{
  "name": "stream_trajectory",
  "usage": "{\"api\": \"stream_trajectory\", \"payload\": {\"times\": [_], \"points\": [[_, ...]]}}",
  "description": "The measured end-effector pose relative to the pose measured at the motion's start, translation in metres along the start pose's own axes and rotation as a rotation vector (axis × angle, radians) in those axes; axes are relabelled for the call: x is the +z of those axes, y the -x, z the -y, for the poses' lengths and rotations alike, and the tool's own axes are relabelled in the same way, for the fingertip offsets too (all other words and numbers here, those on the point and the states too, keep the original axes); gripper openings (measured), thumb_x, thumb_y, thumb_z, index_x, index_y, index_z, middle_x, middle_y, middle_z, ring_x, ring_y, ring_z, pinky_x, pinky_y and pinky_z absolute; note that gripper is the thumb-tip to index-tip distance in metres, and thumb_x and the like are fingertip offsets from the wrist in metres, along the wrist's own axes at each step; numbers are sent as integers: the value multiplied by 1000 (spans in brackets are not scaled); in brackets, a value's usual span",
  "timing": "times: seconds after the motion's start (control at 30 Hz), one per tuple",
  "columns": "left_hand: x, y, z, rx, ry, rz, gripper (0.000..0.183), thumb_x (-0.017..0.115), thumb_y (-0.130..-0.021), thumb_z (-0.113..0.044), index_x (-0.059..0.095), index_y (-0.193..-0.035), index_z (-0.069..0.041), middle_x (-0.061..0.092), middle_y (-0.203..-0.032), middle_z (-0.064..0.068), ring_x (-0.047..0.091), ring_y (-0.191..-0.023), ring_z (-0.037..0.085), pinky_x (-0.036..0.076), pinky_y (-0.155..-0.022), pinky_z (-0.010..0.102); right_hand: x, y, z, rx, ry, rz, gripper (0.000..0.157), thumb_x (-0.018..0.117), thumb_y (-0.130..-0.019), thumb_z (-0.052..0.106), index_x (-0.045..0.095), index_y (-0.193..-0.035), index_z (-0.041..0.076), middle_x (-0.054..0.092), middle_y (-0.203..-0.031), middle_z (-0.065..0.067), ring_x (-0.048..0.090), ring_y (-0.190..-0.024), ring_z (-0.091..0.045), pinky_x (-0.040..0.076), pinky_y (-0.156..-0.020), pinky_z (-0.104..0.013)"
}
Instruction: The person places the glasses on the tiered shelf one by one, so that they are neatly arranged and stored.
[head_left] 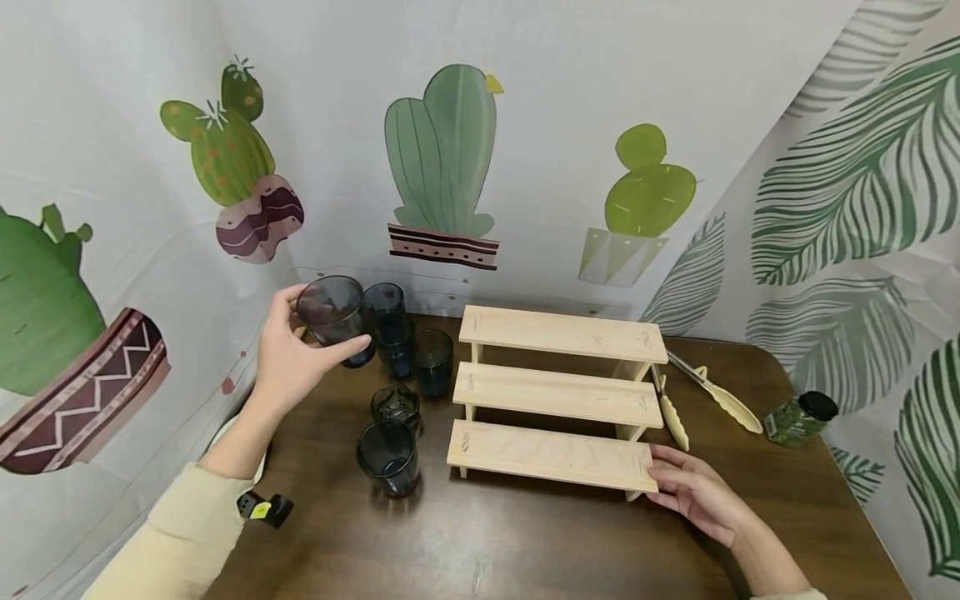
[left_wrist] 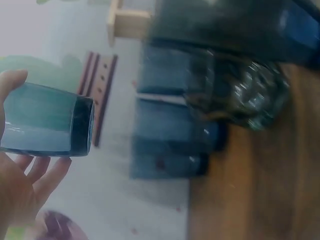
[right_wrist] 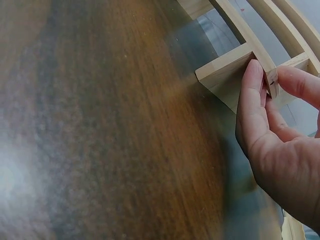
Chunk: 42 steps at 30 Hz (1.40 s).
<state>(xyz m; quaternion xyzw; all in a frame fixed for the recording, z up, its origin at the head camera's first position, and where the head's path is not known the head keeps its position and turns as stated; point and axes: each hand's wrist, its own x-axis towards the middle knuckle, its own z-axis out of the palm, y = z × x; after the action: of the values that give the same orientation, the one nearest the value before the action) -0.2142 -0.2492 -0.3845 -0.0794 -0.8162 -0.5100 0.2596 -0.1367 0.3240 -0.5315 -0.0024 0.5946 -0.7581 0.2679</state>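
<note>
- The smoky blue tumbler (head_left: 330, 312) is in the left hand (head_left: 288, 358), held aloft and rim up, long axis near vertical; thumb and fingers grip it from opposite sides.
- From that tumbler, the three-tier wooden riser (head_left: 558, 396) lies between 3 and 4 o'clock, well apart, its boards running lengthwise from 9 to 3, right ends slightly nearer the person.
- The right hand (head_left: 697, 496) is the nearer to the riser: it pinches the lowest board (head_left: 555, 454) at its right end, the riser's middle toward 10 o'clock.
- Off the riser's 9 o'clock side stand a faceted glass (head_left: 396, 407) and a plain tumbler (head_left: 388, 460), both about 5 o'clock from the held tumbler.
- From the right hand, tongs (head_left: 727, 407) lie at 1 o'clock, a green-filled jar (head_left: 801, 418) at 2.
</note>
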Motion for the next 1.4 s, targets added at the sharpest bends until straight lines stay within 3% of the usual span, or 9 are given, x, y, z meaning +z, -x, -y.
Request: {"api": "stream_trajectory", "payload": {"times": [0.27,0.47,0.63,0.8,1.0,1.2,1.4], "points": [[37,-26,-46,58,-46,126,92,101,-67,-33,49,-143,-21,59,-122,2,59,-100,16,57,-73,29,-1,-3,-2,3,19,-32,70,50,-108,6,7,-158,-14,60,-124,-7,66,-107,-18,57,-92,-35],[84,-45,-76,92,-26,250,93,98,-66,-47,48,-142,-29,58,-124,-4,58,-105,17,56,-76,42,0,-1,-4,4,30,-59,67,52,-107,7,12,-157,-13,61,-124,-7,66,-107,-19,57,-92,-35],[126,-54,-99,110,38,342,92,98,-67,-46,49,-144,-30,60,-125,-7,61,-107,16,55,-82,45,1,1,-6,-6,21,-65,53,55,-105,5,32,-152,-4,65,-122,-6,67,-107,-19,57,-92,-34],[170,-53,-114,119,125,422,94,98,-69,-42,49,-148,-28,61,-122,-4,63,-109,15,55,-88,45,2,2,-7,-18,3,-54,47,57,-105,5,39,-149,0,66,-123,-5,67,-108,-19,57,-91,-34],[216,-46,-126,74,99,475,96,97,-69,-46,48,-149,-30,60,-126,-5,63,-111,14,54,-89,40,4,0,-7,-16,12,-56,55,57,-104,5,32,-152,-5,67,-123,-5,67,-107,-19,57,-90,-33],[251,-40,-137,60,63,487,97,96,-68,-51,47,-150,-32,62,-126,-8,62,-106,8,53,-85,34,4,1,-6,-13,-10,-59,46,57,-104,4,40,-147,2,67,-121,-4,67,-105,-18,57,-88,-32],[275,-35,-145,44,44,502,100,96,-68,-54,46,-152,-33,63,-130,-8,62,-108,10,53,-84,33,3,2,-7,-39,-27,-28,39,55,-105,4,47,-143,5,67,-121,-4,67,-104,-18,57,-88,-32]]}}
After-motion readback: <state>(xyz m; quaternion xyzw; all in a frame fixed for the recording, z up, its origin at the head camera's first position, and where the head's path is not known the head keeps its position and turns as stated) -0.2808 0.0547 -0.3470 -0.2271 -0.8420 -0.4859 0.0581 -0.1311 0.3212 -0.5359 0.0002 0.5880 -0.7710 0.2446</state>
